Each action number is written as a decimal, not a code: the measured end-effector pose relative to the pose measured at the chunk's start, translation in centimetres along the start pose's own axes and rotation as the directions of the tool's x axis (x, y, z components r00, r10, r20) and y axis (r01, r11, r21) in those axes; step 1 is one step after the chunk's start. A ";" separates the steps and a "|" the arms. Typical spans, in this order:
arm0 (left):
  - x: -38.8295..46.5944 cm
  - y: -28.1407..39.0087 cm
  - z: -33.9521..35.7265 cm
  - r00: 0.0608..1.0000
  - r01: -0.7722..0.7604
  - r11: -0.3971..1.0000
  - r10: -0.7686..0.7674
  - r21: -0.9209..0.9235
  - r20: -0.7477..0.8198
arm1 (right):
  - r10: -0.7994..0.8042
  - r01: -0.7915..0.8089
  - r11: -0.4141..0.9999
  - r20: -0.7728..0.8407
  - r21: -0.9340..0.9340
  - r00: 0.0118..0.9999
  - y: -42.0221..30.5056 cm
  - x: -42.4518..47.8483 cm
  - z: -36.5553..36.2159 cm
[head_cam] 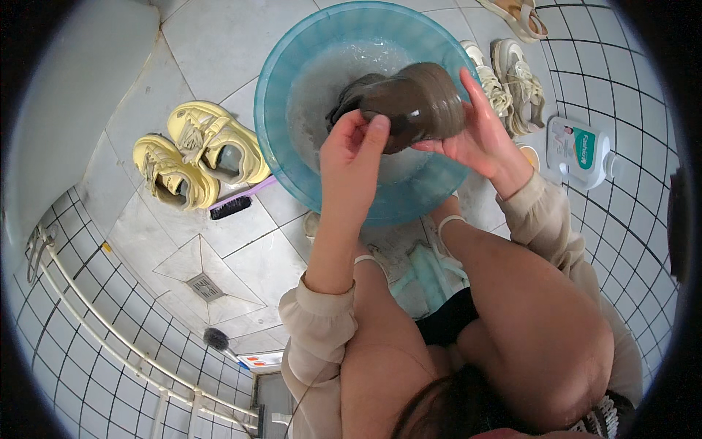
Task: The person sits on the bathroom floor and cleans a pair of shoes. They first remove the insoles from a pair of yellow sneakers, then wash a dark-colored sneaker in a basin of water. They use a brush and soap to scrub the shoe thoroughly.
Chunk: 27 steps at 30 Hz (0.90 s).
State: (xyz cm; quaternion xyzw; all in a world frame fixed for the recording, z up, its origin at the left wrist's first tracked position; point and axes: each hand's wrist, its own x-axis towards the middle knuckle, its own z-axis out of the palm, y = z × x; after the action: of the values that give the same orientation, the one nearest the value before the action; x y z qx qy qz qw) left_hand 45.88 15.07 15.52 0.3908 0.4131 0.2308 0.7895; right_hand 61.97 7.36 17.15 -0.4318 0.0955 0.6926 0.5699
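Over a round teal plastic basin [274,71] of cloudy, sudsy water [312,99], my left hand [356,145] pinches a wet, dark brown, shiny item, perhaps a shoe [417,104], between thumb and fingers. Its far end hangs low over the water, and I cannot tell whether it touches. My right hand [477,131] is beside the item's right end, thumb raised and fingers partly hidden beneath it; whether it bears any weight is unclear. Left of the basin, a purple scrub brush with black bristles [231,207] lies on the tiles.
Yellow sneakers [211,142] stand left of the basin. Off-white sneakers [515,82], a sandal [521,19] and a white detergent bottle [578,151] are at the right. A floor drain [205,287] and a round dark brush [216,339] are lower left; a white rail [126,351] runs along the wall.
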 end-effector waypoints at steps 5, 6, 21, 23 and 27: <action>0.3 -0.9 -1.5 0.994 0.002 0.998 0.005 0.062 -0.110 | -0.270 0.131 0.738 -0.111 -0.662 0.956 1.5 0.1 1.5; 0.4 -0.7 -1.6 0.992 -0.023 0.994 0.036 0.107 -0.118 | -0.292 0.144 0.699 -0.096 -0.700 0.952 1.0 0.3 1.8; -3.8 -14.9 -27.9 0.231 0.584 0.719 0.299 0.378 -0.926 | -0.445 0.078 0.276 -0.055 -0.958 0.894 0.6 0.3 1.3; -3.3 -15.8 -33.4 0.252 0.740 0.594 0.188 0.314 -0.949 | -0.510 0.100 0.159 0.006 -0.982 0.860 1.4 0.2 1.8; -2.9 -14.4 -36.6 0.405 0.475 0.745 0.289 0.469 -0.868 | -0.559 0.133 0.128 0.039 -0.983 0.828 1.8 0.6 1.1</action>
State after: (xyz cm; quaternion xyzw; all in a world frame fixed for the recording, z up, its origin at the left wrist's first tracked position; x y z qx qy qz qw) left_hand 14.41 20.22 -7.73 0.4246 0.8474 0.1938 0.2531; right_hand 59.86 7.82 16.75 -0.8092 -0.3610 0.3555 0.2976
